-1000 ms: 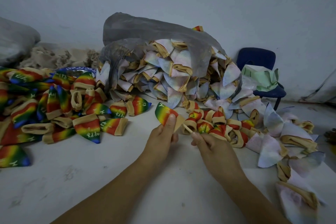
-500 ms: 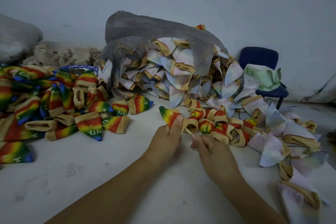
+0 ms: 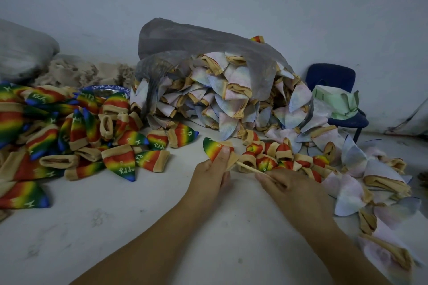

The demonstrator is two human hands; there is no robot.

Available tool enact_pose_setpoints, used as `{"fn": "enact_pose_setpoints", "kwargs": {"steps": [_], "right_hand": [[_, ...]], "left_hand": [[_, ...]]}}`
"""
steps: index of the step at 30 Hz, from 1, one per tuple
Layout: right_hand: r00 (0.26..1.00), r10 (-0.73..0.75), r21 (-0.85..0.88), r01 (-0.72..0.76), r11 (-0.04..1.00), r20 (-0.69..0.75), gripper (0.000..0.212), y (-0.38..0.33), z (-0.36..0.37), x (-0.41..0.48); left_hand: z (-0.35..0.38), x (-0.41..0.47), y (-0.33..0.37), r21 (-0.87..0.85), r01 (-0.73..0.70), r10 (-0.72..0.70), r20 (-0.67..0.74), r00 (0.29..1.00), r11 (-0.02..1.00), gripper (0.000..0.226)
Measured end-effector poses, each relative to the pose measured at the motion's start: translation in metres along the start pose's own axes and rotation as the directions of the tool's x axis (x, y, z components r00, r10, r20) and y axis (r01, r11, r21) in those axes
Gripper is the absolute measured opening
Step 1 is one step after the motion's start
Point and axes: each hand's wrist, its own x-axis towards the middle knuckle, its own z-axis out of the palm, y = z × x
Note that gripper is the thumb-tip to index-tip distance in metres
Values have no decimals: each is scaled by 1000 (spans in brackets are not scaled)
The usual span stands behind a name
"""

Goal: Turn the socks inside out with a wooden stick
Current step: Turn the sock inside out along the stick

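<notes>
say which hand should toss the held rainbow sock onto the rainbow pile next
Probably left. The left hand pinches the rainbow-striped sock with tan cuff, and the pile of rainbow socks lies on its side; the right hand grips the thin wooden stick.

Our left hand (image 3: 212,174) pinching a rainbow sock (image 3: 214,149), our right hand (image 3: 293,188) gripping the wooden stick (image 3: 249,168), stick's tip at the sock's cuff

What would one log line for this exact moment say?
left hand: pinches rainbow sock | right hand: grips wooden stick, tip at the sock's cuff | rainbow pile: left side | pale socks: spilling from bag
</notes>
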Motion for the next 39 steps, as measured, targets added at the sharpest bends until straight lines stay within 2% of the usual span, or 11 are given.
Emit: {"fn": "enact_pose_setpoints", "kwargs": {"steps": [6,9,12,16,22,25,28,31,33,36,39], "right_hand": [[972,-219,-68,214,974,-89,21,6,-5,5],[964,-243,-74,236,969,-110,24,2,0,4],[995,-83,27,85,996,-53,40,-9,10,-1],[990,136,97,-139,986,38,41,-19,31,-8],[992,126,160,-124,979,-2,34,-21,29,-7],[995,83,153,-74,985,-53,35,-24,28,-4],[996,55,83,-49,995,-65,34,-20,24,-4],[995,31,17,-29,999,-96,30,-18,22,-3],[991,11,-5,-12,1000,-134,25,-20,21,-2],[991,33,-10,-35,999,-126,24,-21,21,-2],[996,60,5,-60,998,-68,29,-24,24,-6]], "left_hand": [[-9,-2,2,-99,-2,12,96,995,995,65],[-10,-1,5,-45,63,-57,118,991,997,66],[1,1,5,6,185,-185,35,982,983,55],[11,2,1,103,166,-168,5,986,981,57],[9,-2,3,204,34,-36,4,999,978,69],[5,-2,1,108,4,-3,-9,1000,994,68],[2,0,1,-92,9,-12,-24,1000,996,62],[-6,3,6,-410,76,-90,-15,996,909,49],[-10,6,7,-531,93,-110,-1,994,842,45],[-13,9,5,-593,101,-133,-10,991,799,46],[-16,10,2,-536,93,-144,-54,988,839,39]]}}
